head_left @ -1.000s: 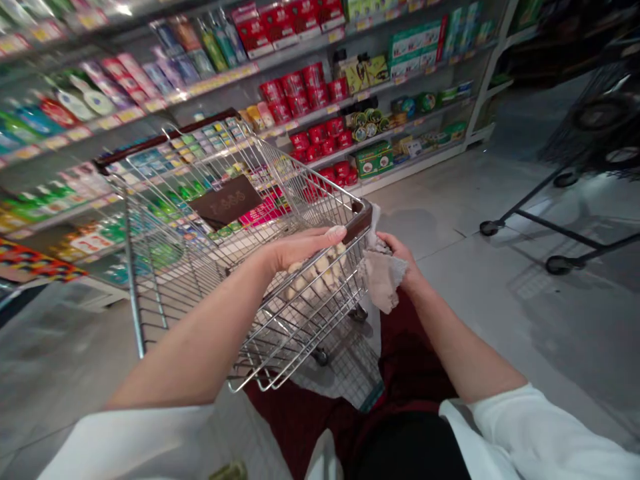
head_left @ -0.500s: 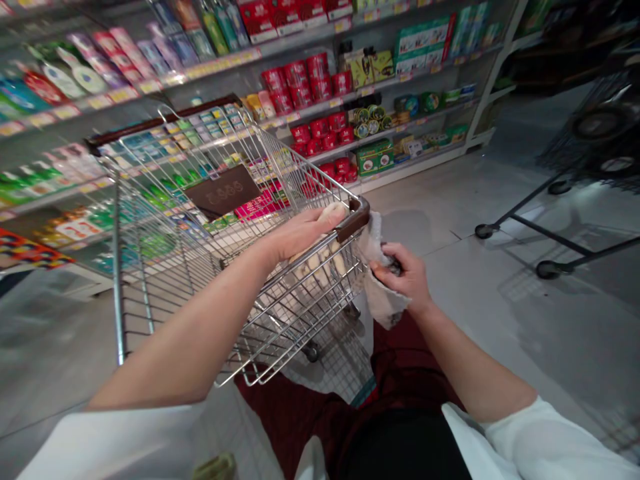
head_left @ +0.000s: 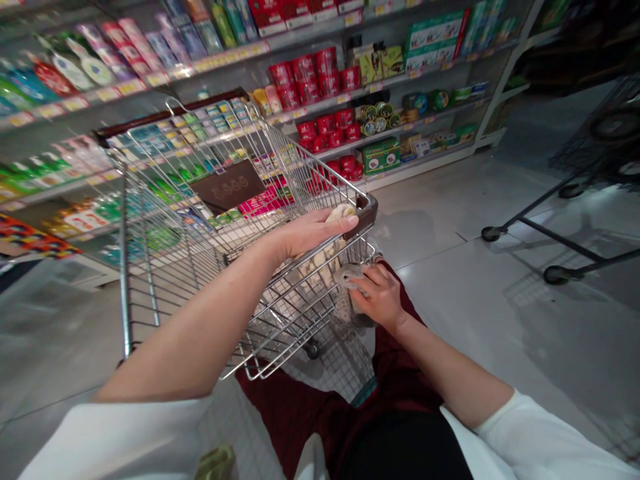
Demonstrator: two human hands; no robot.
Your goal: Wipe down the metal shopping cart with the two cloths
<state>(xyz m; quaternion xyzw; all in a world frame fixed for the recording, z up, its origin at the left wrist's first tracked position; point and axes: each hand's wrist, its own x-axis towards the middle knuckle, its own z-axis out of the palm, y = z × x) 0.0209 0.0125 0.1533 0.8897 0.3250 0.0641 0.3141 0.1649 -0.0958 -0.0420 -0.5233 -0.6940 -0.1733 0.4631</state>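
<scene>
A wire shopping cart [head_left: 280,303] stands tilted in front of me, one brown-capped corner [head_left: 367,212] toward me. My left hand [head_left: 317,232] reaches into the basket beside that corner, its thumb along the rim. Its fingers are bent around a pale, cream-coloured cloth [head_left: 342,213], pressed against the inner side of the wires, which partly cover them. Outside the same corner, my right hand [head_left: 379,292] grips a crumpled greyish-white cloth [head_left: 345,303] close to the wires. A brown sign plate [head_left: 230,187] hangs on the cart's far side.
Behind the cart, store shelves [head_left: 320,110] carry bottles, red tubs [head_left: 327,125] and boxes. On the right stands a dark wheeled cart [head_left: 545,237], its casters on the grey tiled floor [head_left: 450,293]. My legs in dark red trousers [head_left: 295,410] are below the basket.
My right hand has moved left and slightly down with its cloth, from beside the corner to just under it. My left hand's thumb now shows stretched along the rim. The view has shifted a little.
</scene>
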